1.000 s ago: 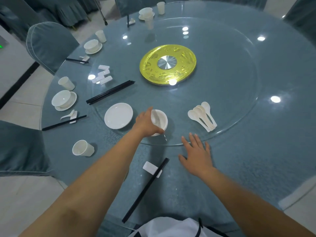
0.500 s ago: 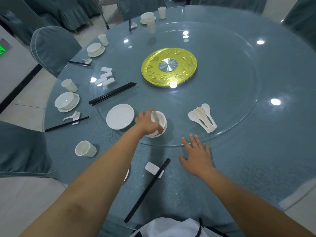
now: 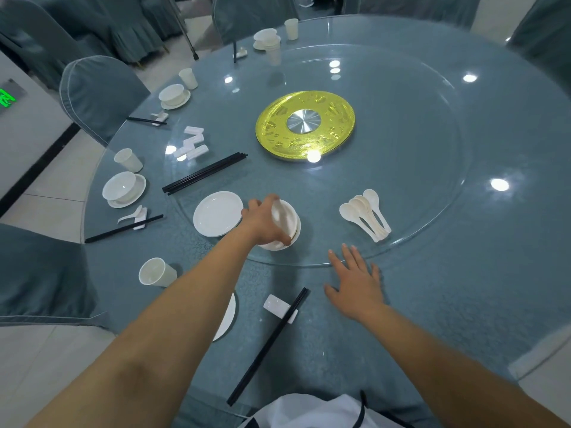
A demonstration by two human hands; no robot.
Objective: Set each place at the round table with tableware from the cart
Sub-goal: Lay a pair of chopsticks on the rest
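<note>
Left hand (image 3: pixel 262 222) lower — two bowls (image 3: pixel 285 225) gripped

Big round table (image 3: pixel 463 273) w/ blue-grey cloth under glass, ceiling lights reflecting off it. Chairs (image 3: pixel 99 97) in matching grey-blue covers all around, pale tile floor (image 3: pixel 46 186), green lit sign (image 3: pixel 5 98) at the left edge.
</note>
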